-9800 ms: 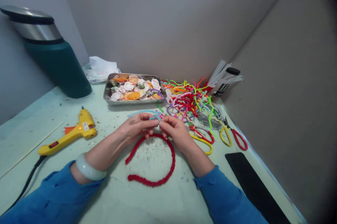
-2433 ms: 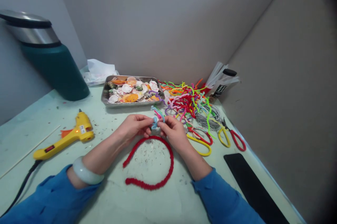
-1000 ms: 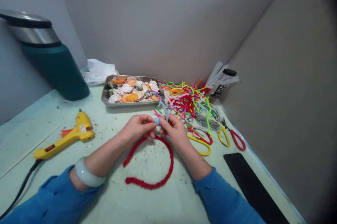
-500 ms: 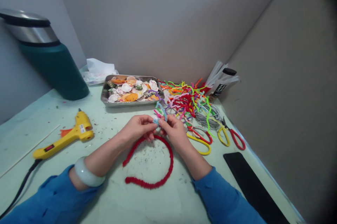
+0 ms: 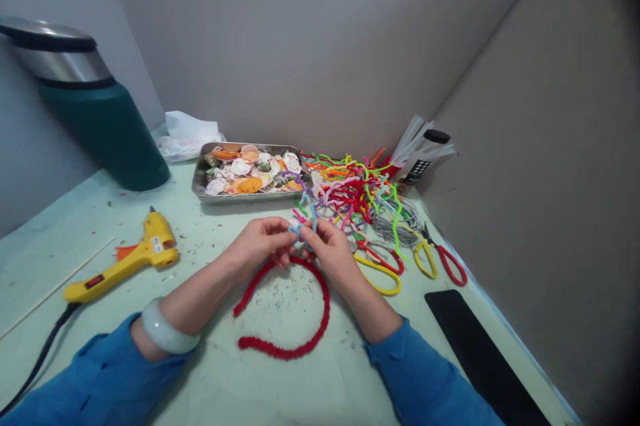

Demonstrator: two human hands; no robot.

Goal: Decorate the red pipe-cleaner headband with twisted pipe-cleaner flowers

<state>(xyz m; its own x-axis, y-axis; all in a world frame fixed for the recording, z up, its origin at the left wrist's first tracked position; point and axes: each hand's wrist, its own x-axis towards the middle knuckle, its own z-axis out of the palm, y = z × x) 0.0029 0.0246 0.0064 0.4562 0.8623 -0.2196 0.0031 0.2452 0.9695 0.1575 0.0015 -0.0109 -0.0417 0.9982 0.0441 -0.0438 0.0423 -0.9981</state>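
Both hands meet above the middle of the table. My left hand point(image 5: 263, 241) pinches one side of a small light-blue pipe cleaner piece point(image 5: 295, 230). The fingers of my right hand point(image 5: 327, 246) are closed on its other side, and a blue end sticks up above them. Just below the fingertips, a red fuzzy headband point(image 5: 326, 309) lies on the table as an open ring, its ends to the left. Part of its top is hidden by the hands.
A metal tray point(image 5: 250, 199) of shells stands behind the hands. Tangled pipe cleaners point(image 5: 350, 189), yellow-handled scissors point(image 5: 385, 279) and smaller scissors point(image 5: 453, 266) lie right. A yellow glue gun point(image 5: 125, 266) and teal bottle point(image 5: 113, 136) are left. A black strip point(image 5: 480, 353) lies at the right edge.
The blue pipe cleaner between the fingertips has shifted slightly, and its upright end is bent a little differently. Both hands have stayed almost in place.
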